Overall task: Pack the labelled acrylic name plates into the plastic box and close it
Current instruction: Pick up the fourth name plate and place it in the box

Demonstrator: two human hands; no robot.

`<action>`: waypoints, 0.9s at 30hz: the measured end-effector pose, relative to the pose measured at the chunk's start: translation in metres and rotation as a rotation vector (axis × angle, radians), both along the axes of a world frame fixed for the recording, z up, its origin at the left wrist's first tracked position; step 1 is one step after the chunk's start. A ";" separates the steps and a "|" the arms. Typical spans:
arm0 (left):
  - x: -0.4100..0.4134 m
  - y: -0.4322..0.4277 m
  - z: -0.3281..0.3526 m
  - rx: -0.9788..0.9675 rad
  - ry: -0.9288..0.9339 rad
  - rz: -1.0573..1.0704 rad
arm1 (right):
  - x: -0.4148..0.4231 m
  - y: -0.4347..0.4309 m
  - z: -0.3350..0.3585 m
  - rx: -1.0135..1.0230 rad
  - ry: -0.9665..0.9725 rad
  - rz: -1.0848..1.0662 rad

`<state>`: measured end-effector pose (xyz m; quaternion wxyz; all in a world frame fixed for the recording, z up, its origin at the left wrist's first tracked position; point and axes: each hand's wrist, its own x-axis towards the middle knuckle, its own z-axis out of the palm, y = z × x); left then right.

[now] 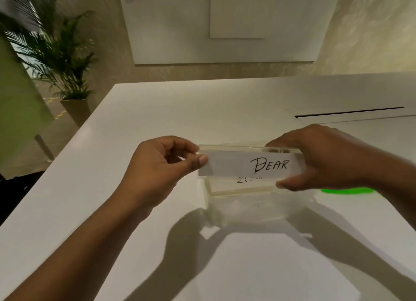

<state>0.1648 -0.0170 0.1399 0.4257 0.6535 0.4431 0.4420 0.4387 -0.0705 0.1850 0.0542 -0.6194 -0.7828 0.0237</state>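
I hold a clear acrylic name plate (pixel 238 163) with a white paper label reading "BEAR" just above the open clear plastic box (pixel 258 208) on the white table. My left hand (pixel 162 163) pinches the plate's left end. My right hand (pixel 319 159) grips its right end. A second plate (pixel 243 183) with a partly hidden label starting with "Z" stands inside the box, behind and below the held one. A bright green piece (pixel 346 191), perhaps the box lid, lies right of the box, mostly hidden by my right wrist.
The white table (pixel 157 111) stretches far and left, with a dark slot (pixel 349 112) at the back right. A potted palm (pixel 67 60) stands on the floor beyond the table's left corner. A white panel hangs on the far wall.
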 end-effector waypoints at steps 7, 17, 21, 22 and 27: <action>0.025 0.030 0.004 0.393 0.564 -0.037 | 0.028 0.039 -0.013 -0.015 0.057 0.013; 0.066 0.046 -0.003 0.525 1.101 -0.206 | 0.041 0.060 -0.028 -0.144 0.019 0.033; 0.075 0.046 -0.011 0.577 1.208 -0.236 | 0.039 0.063 -0.038 -0.217 -0.030 0.022; 0.077 0.046 -0.013 0.578 1.239 -0.250 | 0.036 0.063 -0.041 -0.223 -0.069 0.019; 0.088 0.054 -0.024 0.523 1.350 -0.357 | 0.021 0.068 -0.052 -0.304 -0.246 0.021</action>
